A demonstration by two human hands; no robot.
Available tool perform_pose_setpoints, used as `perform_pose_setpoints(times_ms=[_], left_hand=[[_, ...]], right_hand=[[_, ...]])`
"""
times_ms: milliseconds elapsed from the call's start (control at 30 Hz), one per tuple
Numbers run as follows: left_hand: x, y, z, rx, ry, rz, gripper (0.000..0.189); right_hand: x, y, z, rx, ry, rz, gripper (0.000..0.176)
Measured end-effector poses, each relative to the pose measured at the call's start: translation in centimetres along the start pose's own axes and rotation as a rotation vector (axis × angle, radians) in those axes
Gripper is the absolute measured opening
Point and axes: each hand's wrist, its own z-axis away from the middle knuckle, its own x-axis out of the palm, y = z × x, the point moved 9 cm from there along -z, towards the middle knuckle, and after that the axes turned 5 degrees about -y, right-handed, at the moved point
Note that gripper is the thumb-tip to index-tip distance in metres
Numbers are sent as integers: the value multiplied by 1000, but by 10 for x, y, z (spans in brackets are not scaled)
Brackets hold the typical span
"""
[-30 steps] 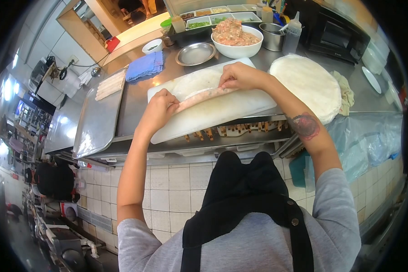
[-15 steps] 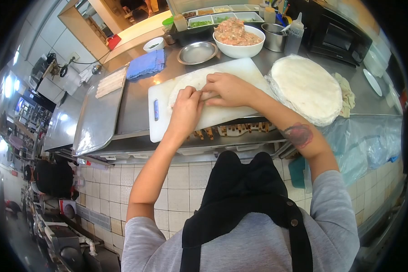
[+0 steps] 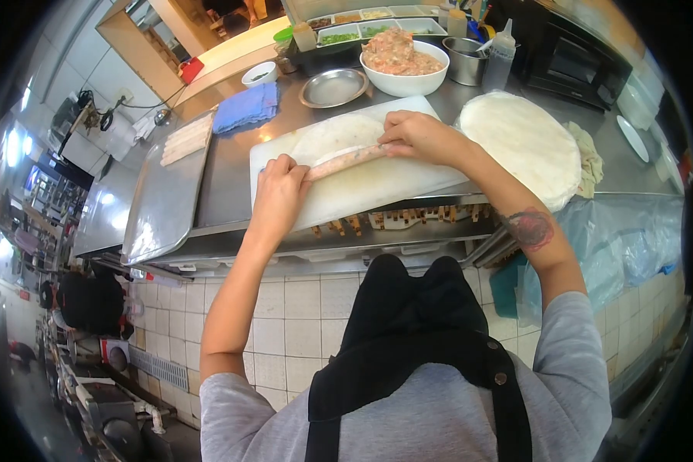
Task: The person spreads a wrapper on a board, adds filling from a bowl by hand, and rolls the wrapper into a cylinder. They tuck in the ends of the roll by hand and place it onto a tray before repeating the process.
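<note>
A thin white round wrapper (image 3: 339,132) lies on the white cutting board (image 3: 362,191), its near edge rolled around pinkish filling into a slim roll (image 3: 346,162). My left hand (image 3: 282,189) pinches the roll's left end, fingers closed. At the right end, my right hand (image 3: 423,138) grips the roll between thumb and fingers. Right of the board is a stack of round white wrappers (image 3: 520,146) on plastic film. A white bowl (image 3: 405,83) heaped with pinkish minced filling (image 3: 399,55) stands behind the board.
Finished rolls (image 3: 186,141) lie on a metal tray (image 3: 159,202) at left, near a blue cloth (image 3: 246,108). A metal dish (image 3: 333,88), metal pot (image 3: 465,63), squeeze bottle (image 3: 500,58) and black oven (image 3: 574,61) stand farther back.
My hands have moved apart from the middle of the wrapper to the two ends of the roll. The roll between them now shows.
</note>
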Motion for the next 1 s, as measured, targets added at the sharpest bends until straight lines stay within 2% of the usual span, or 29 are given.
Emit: perform_pose_setpoints(times_ms=[167, 267, 433, 567, 667, 733, 867, 933, 1000], left_hand=[[5, -7, -11, 26, -98, 11, 21], [-5, -5, -16, 63, -58, 43, 21], [1, -19, -27, -73, -280, 102, 15], [8, -31, -33, -23, -258, 40, 13], [10, -36, -36, -14, -220, 45, 13], [8, -32, -37, 24, -193, 12, 15], [11, -14, -39, 28, -133, -90, 21], [19, 2, -40, 86, -32, 89, 21], [30, 20, -42, 138, -2, 121, 21]], right_hand=[[-6, -16, -8, -84, 67, -93, 26], [-1, -7, -15, 2, -21, -92, 28], [8, 20, -31, 70, -128, -281, 19], [16, 34, -40, 127, -149, -214, 17], [17, 25, -45, 50, -131, -68, 18], [14, 9, -44, -55, 17, 55, 24], [25, -16, -46, -195, 69, 78, 31], [30, -23, -46, -192, 74, 65, 30], [29, -28, -48, -147, 55, 71, 28]])
